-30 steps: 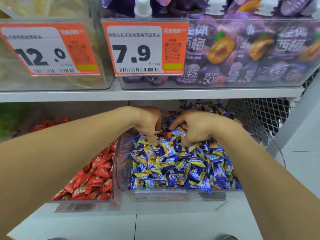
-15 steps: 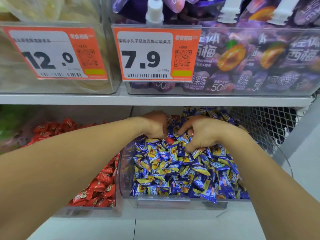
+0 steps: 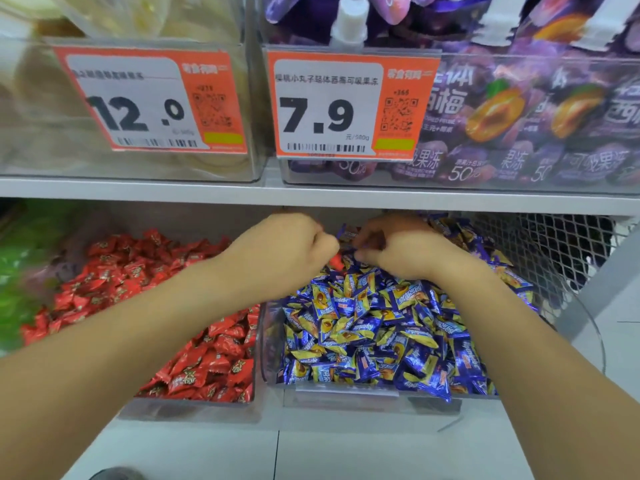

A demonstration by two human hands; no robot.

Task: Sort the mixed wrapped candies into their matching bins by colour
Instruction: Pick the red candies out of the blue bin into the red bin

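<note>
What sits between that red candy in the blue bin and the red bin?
The bins' clear walls stand between them, and the left hand is right beside the red candy. Lifted over, nothing else visible blocks the red bin.

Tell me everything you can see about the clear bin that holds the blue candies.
The blue bin is a clear plastic box, open on top, on the lower shelf to the right of the red bin. It is heaped with blue candies in shiny blue and yellow wrappers. A clear label holder sits on its front wall. Both hands reach in at the back: the left hand is curled, with a red candy showing beneath it, and the right hand curls into the pile.
</note>
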